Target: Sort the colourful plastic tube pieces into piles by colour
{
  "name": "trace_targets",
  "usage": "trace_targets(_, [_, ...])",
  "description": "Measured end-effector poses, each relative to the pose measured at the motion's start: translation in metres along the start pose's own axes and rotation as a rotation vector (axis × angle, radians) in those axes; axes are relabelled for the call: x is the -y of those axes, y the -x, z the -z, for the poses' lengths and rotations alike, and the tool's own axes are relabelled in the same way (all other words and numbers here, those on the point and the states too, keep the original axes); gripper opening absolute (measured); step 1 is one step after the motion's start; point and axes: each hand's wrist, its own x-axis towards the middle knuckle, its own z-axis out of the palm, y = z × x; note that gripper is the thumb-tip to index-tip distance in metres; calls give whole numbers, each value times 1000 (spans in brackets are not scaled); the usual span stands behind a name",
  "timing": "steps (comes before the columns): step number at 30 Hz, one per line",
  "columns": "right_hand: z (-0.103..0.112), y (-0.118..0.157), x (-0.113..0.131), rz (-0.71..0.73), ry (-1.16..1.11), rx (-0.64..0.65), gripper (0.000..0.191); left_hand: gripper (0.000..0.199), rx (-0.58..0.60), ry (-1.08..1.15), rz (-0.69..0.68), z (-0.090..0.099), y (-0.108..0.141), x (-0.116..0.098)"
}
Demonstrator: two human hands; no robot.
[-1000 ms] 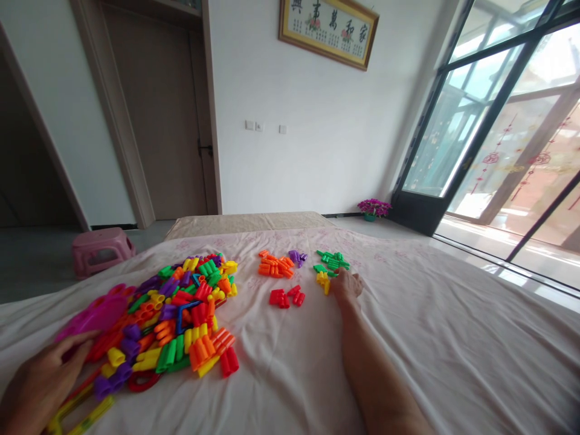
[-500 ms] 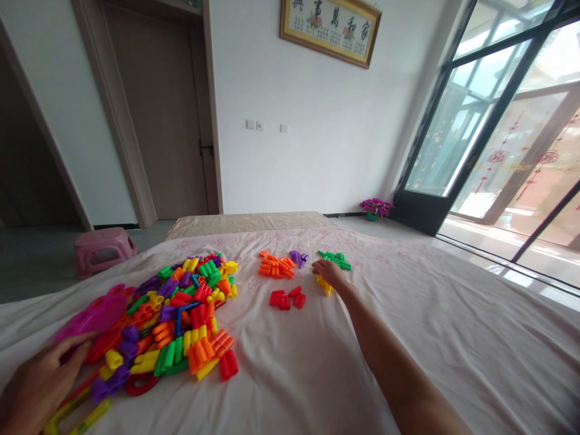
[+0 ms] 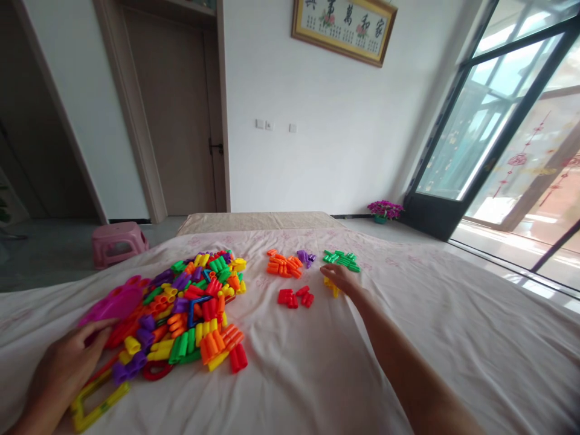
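My left hand rests at the left side of a mixed pile of plastic tube blocks, thumb and fingers apart, with nothing visible in it. Near its fingertips lie a magenta paw-shaped plastic piece and red pieces. A yellow frame piece is below that hand. My right hand is over a small group of yellow blocks, fingers reaching left and loosely extended; its palm side is hidden. Close by are separate groups of green blocks, purple blocks, orange blocks and red blocks.
A pale, wrinkled cloth covers the surface under the blocks. Beyond its far edge is a beige covered surface. A pink stool stands on the floor at left, and a pot of magenta flowers by the glass door.
The view has turned slightly left, so everything appears shifted right. Both hands stay in nearly the same places beside the blocks; the right hand leaves more of the green group showing.
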Motion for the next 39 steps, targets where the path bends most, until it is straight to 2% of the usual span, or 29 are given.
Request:
trace_targets(2, [-2, 9, 4, 17, 28, 31, 27, 49, 50, 51, 26, 13, 9, -15])
trace_targets(5, [-2, 19, 8, -25, 116, 10, 21, 48, 60, 94, 26, 24, 17, -29])
trace_targets(8, [4, 25, 18, -38, 188, -62, 17, 45, 44, 124, 22, 26, 18, -32])
trace_targets(10, [5, 28, 35, 30, 172, -139, 17, 45, 37, 126, 23, 25, 18, -32])
trace_targets(13, [-4, 36, 78, 216, 16, -201, 18, 46, 57, 129, 37, 25, 18, -32])
trace_targets(16, [-27, 48, 135, 376, -163, -146, 20, 47, 76, 133, 42, 27, 19, -33])
trace_targets(20, [-59, 61, 206, 563, -282, -9, 30, 48, 69, 128, 13, 28, 21, -34])
trace_targets(22, [-71, 64, 231, 610, -271, 0, 35, 47, 66, 135, 7, 28, 22, -34])
trace_targets(25, [-82, 63, 255, 633, -212, 11, 37, 47, 77, 140, 29, 29, 22, -35])
trace_targets(28, [-89, 61, 262, 622, -199, 29, 29, 47, 81, 141, 31, 29, 21, -35])
trace_targets(32, [-87, 59, 249, 497, -362, -20, 16, 44, 30, 142, 14, 25, 20, -32])
trace_targets(37, [-59, 60, 202, 275, -781, -22, 21, 45, 33, 133, 19, 22, 18, -28])
trace_targets(39, [-44, 60, 176, 181, -813, -88, 26, 46, 51, 123, 32, 23, 18, -28])
